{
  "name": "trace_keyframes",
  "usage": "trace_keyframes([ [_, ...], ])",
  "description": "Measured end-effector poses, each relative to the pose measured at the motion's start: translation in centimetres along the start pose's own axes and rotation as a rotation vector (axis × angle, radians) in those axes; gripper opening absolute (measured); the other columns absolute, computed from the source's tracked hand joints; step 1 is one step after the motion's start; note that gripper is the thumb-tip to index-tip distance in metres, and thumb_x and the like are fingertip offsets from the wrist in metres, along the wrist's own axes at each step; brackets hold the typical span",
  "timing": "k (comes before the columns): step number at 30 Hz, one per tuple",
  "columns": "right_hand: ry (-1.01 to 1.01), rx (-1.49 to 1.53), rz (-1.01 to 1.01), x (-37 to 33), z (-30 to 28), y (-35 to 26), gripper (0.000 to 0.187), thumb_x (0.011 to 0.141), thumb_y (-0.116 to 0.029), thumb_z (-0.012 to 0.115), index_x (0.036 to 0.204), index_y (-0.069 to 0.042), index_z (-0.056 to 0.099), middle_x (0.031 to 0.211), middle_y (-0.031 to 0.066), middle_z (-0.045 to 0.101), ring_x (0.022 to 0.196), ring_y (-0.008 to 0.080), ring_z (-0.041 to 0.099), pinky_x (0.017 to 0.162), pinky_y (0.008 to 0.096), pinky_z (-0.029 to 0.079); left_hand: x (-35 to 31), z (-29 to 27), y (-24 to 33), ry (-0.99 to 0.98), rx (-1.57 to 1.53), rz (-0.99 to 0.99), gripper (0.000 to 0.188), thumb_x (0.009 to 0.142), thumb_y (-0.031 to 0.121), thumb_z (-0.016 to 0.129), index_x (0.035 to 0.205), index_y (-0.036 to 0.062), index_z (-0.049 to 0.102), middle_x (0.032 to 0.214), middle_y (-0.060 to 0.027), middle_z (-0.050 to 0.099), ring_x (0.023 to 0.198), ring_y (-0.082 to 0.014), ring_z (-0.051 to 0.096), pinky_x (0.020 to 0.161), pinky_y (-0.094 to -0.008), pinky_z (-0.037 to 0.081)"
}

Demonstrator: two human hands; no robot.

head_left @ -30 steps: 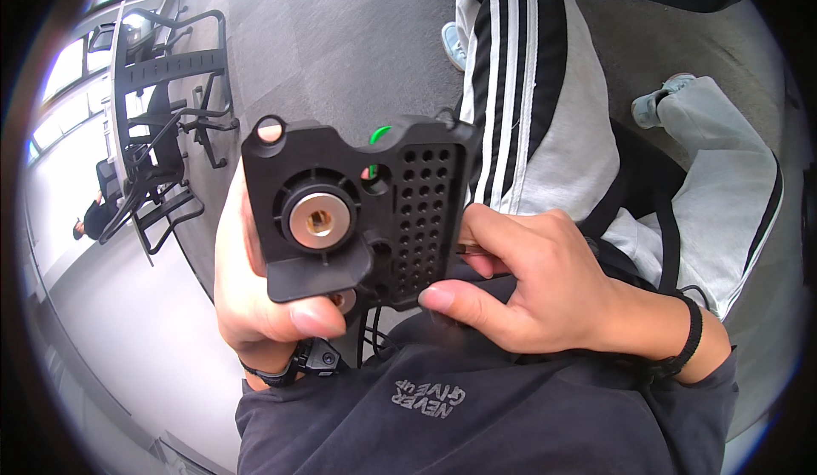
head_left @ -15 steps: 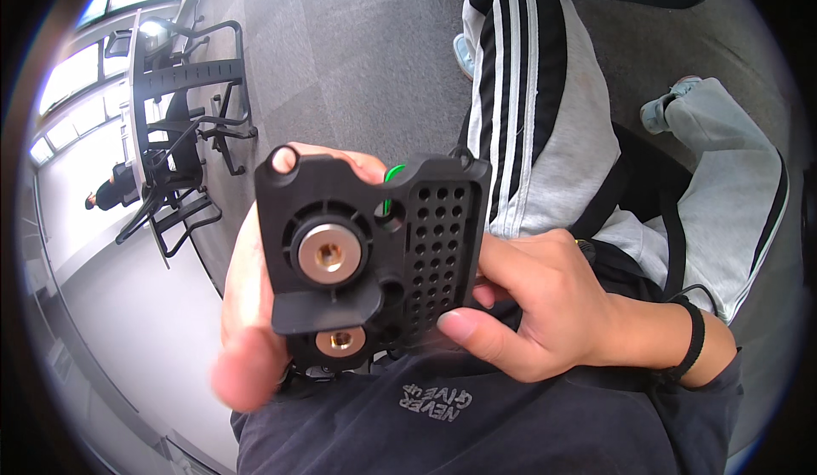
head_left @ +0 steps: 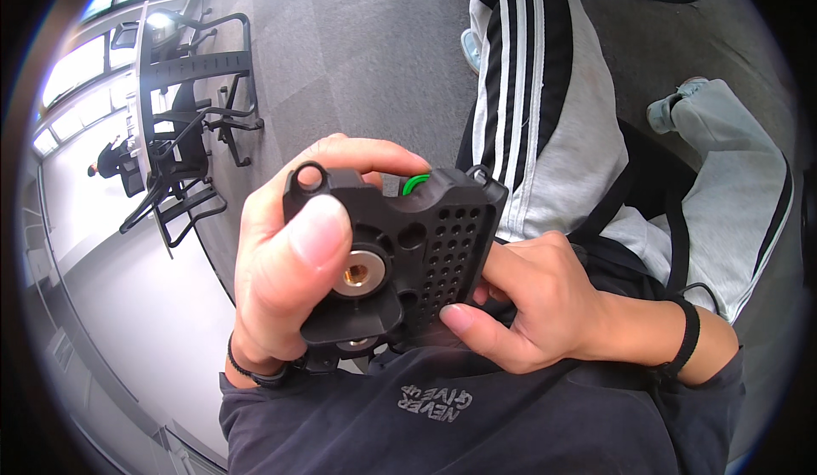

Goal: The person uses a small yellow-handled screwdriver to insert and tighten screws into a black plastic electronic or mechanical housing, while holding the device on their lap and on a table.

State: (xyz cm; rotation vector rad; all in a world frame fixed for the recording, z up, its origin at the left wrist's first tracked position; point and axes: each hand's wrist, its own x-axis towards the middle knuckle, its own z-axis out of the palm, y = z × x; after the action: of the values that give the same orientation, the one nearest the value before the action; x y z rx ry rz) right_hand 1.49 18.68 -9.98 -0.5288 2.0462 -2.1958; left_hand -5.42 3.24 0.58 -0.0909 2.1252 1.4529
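Observation:
Between my two hands is a black plastic housing with a grid of small round holes, a corner loop and metal threaded inserts. One metal insert sits in a round socket on its face. A green ring-like part shows at the far edge. My left hand grips the left side, thumb pressed on the face beside the insert, fingers behind and over the far edge. My right hand holds the right side near its lower corner, thumb on the front edge; its other fingers are partly hidden behind it.
My legs in grey trousers with black and white stripes stretch out to the right. Grey carpet lies beyond. At the far left stand black chairs by a table, with a person seated near the windows.
My left thumb has come from beside the housing onto its face, and my left fingers now reach over the far edge. The housing has shifted slightly right and tilted. My right hand keeps its hold.

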Motion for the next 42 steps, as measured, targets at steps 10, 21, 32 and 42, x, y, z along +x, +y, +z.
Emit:
trace_keyframes([
  [10, -0.012, 0.021, 0.037, -0.3, -0.5, 0.0, 0.035, 0.081, -0.032, 0.064, 0.065, -0.006, 0.047, 0.046, 0.0022, 0.046, 0.035, 0.0211, 0.049, 0.036, 0.0316, 0.037, 0.6, 0.8, 0.5, -0.044, 0.02, -0.018, 0.065, 0.083, 0.054, 0.036, 0.102, -0.0053, 0.054, 0.086, -0.0102, 0.051, 0.078, -0.0164, 0.054, 0.066, -0.0275, 0.045],
  [21, -0.026, 0.055, 0.039, -0.7, -1.0, 0.4, 0.034, 0.081, -0.032, 0.064, 0.066, -0.006, 0.048, 0.047, 0.002, 0.046, 0.036, 0.021, 0.049, 0.036, 0.0308, 0.036, 1.3, 1.2, 0.2, -0.033, 0.036, -0.03, 0.062, 0.084, 0.051, 0.036, 0.1, -0.0051, 0.055, 0.086, -0.0104, 0.051, 0.077, -0.0167, 0.054, 0.066, -0.0282, 0.046],
  [32, -0.055, 0.084, 0.01, -1.5, -1.0, 1.1, 0.03, 0.082, -0.031, 0.064, 0.073, -0.004, 0.053, 0.05, 0.0017, 0.05, 0.039, 0.022, 0.053, 0.037, 0.0318, 0.039, 0.8, 1.6, -0.4, -0.038, -0.186, -0.178, 0.053, 0.077, 0.041, 0.051, 0.099, -0.0057, 0.06, 0.089, -0.0111, 0.059, 0.083, -0.018, 0.059, 0.075, -0.028, 0.046],
  [42, -0.083, 0.115, -0.034, -2.5, -0.4, 2.0, 0.029, 0.081, -0.029, 0.063, 0.071, -0.004, 0.052, 0.048, 0.0019, 0.048, 0.038, 0.0225, 0.052, 0.037, 0.0322, 0.039, 0.4, 1.8, -0.9, -0.106, -0.13, -0.223, 0.05, 0.078, 0.04, 0.051, 0.098, -0.0053, 0.061, 0.086, -0.0084, 0.059, 0.082, -0.0148, 0.057, 0.074, -0.0269, 0.045],
])
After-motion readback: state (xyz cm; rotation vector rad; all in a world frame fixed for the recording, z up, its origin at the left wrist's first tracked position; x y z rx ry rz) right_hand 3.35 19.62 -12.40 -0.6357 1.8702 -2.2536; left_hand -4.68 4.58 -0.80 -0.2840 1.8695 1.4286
